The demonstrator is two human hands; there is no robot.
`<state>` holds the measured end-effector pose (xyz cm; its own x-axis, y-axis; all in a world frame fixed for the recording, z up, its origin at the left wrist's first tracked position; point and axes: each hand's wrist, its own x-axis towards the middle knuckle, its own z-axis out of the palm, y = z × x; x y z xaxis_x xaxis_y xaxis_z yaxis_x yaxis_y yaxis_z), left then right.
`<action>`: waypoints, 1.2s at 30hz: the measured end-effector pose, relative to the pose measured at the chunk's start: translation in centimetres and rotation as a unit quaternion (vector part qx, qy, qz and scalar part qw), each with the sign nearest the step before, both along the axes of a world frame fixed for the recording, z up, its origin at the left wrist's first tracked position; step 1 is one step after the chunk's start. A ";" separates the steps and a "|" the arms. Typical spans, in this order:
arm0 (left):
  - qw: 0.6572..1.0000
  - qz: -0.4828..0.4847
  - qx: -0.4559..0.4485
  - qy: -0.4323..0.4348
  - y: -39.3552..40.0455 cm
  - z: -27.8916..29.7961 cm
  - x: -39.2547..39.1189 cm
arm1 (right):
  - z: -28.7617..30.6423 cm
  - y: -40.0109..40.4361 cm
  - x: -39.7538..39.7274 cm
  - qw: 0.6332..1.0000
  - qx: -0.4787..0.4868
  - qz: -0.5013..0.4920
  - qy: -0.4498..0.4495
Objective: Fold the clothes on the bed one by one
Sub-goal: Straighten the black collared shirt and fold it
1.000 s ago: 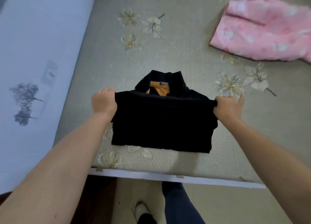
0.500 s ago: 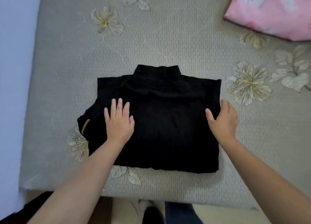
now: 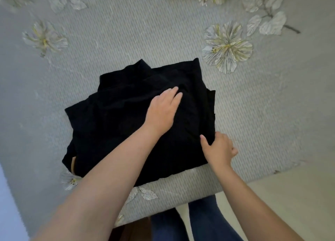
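Note:
A folded black garment (image 3: pixel 119 117) lies on the grey flowered bedspread (image 3: pixel 145 32) near the bed's front edge, its collar pointing away from me. My left hand (image 3: pixel 164 110) lies flat on the garment's right half, fingers straight and pointing toward the far right. My right hand (image 3: pixel 217 150) grips the garment's near right edge, thumb on top and fingers curled under the cloth. A small strip of orange lining (image 3: pixel 73 163) shows at the garment's near left corner.
The bed's front edge (image 3: pixel 181 202) runs just below the garment. Beyond it are pale floor (image 3: pixel 290 195) and my legs in dark blue trousers (image 3: pixel 204 222). A pale blue wall (image 3: pixel 7 204) borders the bed at far left.
The garment went from held up by both hands to lying flat. My left hand slid from its left half to its right half, and my right hand took hold of the near right edge.

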<state>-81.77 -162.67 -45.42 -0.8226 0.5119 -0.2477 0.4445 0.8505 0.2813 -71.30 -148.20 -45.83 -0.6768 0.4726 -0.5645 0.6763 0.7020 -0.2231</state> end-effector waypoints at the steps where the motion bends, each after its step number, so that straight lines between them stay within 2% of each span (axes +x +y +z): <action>1: 0.999 -0.036 -0.026 -0.021 1.8 -0.6 -1.5 | 0.2 -0.2 -0.1 1.000 -0.004 0.000 0.008; 4: 0.988 -0.122 -0.096 -0.008 5.6 -1.7 -4.9 | 0.8 -0.2 0.0 0.999 0.005 0.015 0.037; 7: 0.984 -0.136 -0.116 0.011 5.9 -1.8 -6.7 | 2.1 -0.3 0.0 0.995 0.037 0.058 0.075; 11: 0.980 -0.150 -0.134 -0.006 3.8 -0.3 -7.5 | 5.3 -2.4 0.2 0.986 0.033 0.082 0.138; 13: 0.993 -0.095 -0.064 -0.022 1.4 1.0 -7.4 | 7.0 -3.9 0.4 0.981 0.007 0.074 0.179; 15: 0.998 -0.047 0.047 -0.013 -2.0 2.9 -7.0 | 8.7 -5.8 0.9 0.973 0.001 0.082 0.217; 17: 0.988 -0.057 0.141 0.028 -6.1 5.2 -6.2 | 10.2 -8.8 1.6 0.959 0.000 0.107 0.261; 19: 0.976 -0.095 0.180 0.078 -10.7 7.3 -4.9 | 11.1 -12.8 2.9 0.943 0.000 0.149 0.297; 21: 0.971 -0.128 0.157 0.127 -15.8 8.2 -3.4 | 11.0 -17.2 4.5 0.930 -0.004 0.189 0.314; 23: 0.972 -0.138 0.112 0.154 -20.8 7.7 -1.3 | 10.1 -21.3 6.3 0.929 -0.014 0.221 0.297; 25: 0.981 -0.119 0.056 0.143 -25.3 6.1 1.1 | 8.6 -24.9 8.2 0.938 -0.020 0.259 0.231; 27: 0.997 -0.039 -0.043 0.048 -28.7 4.5 3.9 | 7.0 -27.4 9.9 0.947 -0.009 0.286 0.145; 28: 0.993 0.010 -0.114 -0.016 -30.1 3.7 5.3 | 6.3 -28.2 10.6 0.951 -0.008 0.288 0.112; 30: 0.980 0.086 -0.161 -0.080 -32.0 2.3 7.6 | 5.4 -29.1 11.4 0.957 0.008 0.278 0.087; 32: 0.986 0.057 -0.137 -0.072 -32.1 1.4 8.8 | 4.8 -29.3 11.4 0.962 0.031 0.265 0.064; 34: 0.992 -0.019 -0.116 -0.055 -31.4 1.2 9.2 | 3.8 -29.6 10.7 0.961 0.042 0.274 0.009; 36: 0.988 -0.086 -0.119 -0.040 -30.7 0.9 9.1 | 1.9 -30.0 9.8 0.959 0.016 0.278 -0.056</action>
